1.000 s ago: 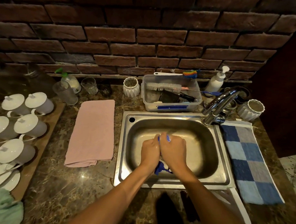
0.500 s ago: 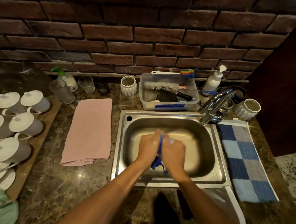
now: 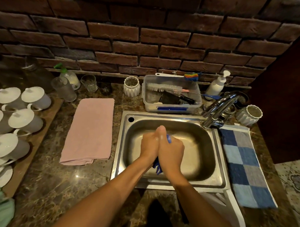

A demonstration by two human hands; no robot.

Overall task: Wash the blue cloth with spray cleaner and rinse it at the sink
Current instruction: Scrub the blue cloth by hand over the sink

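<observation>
Two hands (image 3: 161, 147) clench the blue cloth (image 3: 157, 165) over a steel sink (image 3: 218, 155) — marble counter (image 3: 51, 184), brick wall (image 3: 143, 37).

Both forearms reach fwd and converge, bare. Left hand (image 3: 149, 145) and right hand (image 3: 171, 150) pressed tight side by side, knuckles up, fingers curled round the blue cloth (image 3: 157, 166) squeezed btwn them, thumbs touching on top.

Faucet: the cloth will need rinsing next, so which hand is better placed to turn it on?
Probably the right hand: the faucet stands at the sink's right rear corner. Both hands grip the blue cloth.
</observation>
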